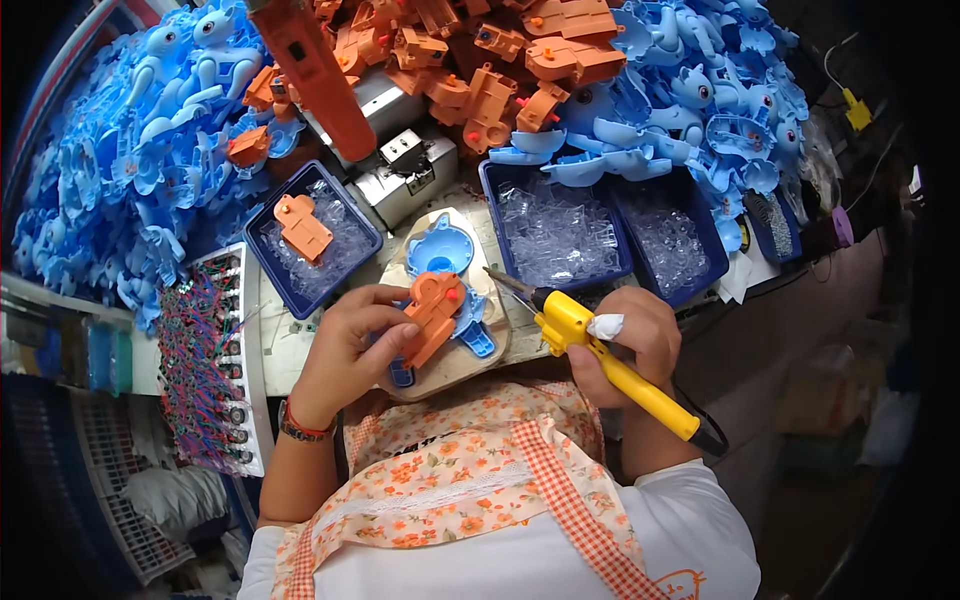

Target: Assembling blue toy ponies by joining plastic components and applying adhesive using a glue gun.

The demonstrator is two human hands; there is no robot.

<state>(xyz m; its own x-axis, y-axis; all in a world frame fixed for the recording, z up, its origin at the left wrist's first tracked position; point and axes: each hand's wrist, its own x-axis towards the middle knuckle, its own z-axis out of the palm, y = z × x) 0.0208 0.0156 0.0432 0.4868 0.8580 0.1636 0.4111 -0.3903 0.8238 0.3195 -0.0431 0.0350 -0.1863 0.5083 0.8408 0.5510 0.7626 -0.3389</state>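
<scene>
Blue shell half: the middle of the blue shell half [440,248], laid on the pale board [430,385], is covered by the orange casing [434,312]; only its rounded upper end and parts of its lower edges are left visible.
Casing underside: hidden; whether it is fully seated in the shell cannot be told.
Left hand: the orange casing, over the middle of the board, is gripped at its left edge by the left hand [365,335], thumb and fingers set narrowly apart; some fingertips are hidden.
Right hand: the yellow tool [650,390], just right of the board, is held in the closed fingers of the right hand [635,345]; one finger is wrapped in white [606,327]. The rear of the grip is partly covered by the palm.
Metal tip: the thin metal tip [505,278] is pointed toward the board's upper right edge; contact cannot be made out.
Small tray: left of the board, another orange piece [303,229] is laid over clear parts in the small blue tray [272,280].
</scene>
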